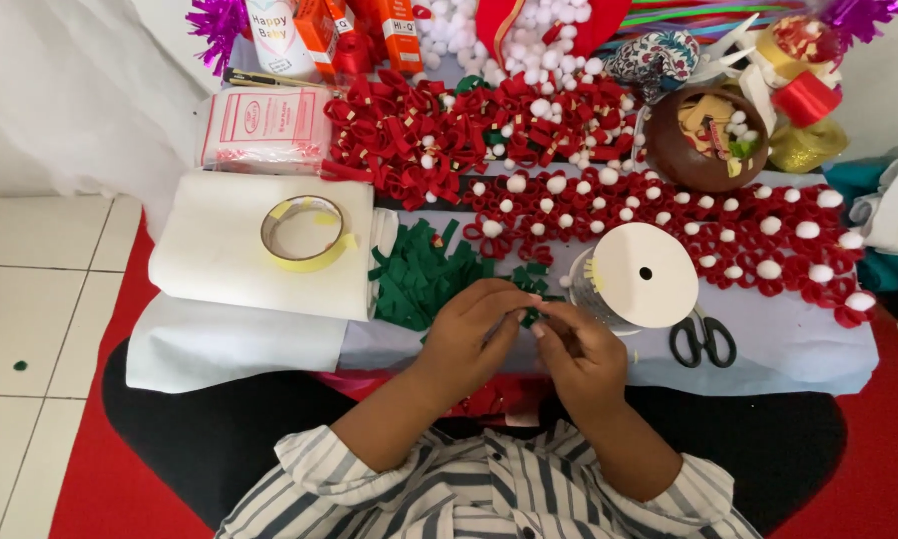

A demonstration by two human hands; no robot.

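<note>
While brown bowl point(680, 155) holds scraps, both hands point(529, 334) pinch green strip point(532, 317).

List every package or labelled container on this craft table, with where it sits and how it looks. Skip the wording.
Plastic bag: far left, behind the folded white fabric; flat, clear, white panel with red print.
White bottle: far left corner, beside the purple tinsel; upright, pale label.
Orange boxes: right of the bottle at the far edge; tall, narrow, orange and white.
No screens or signs show.
</note>
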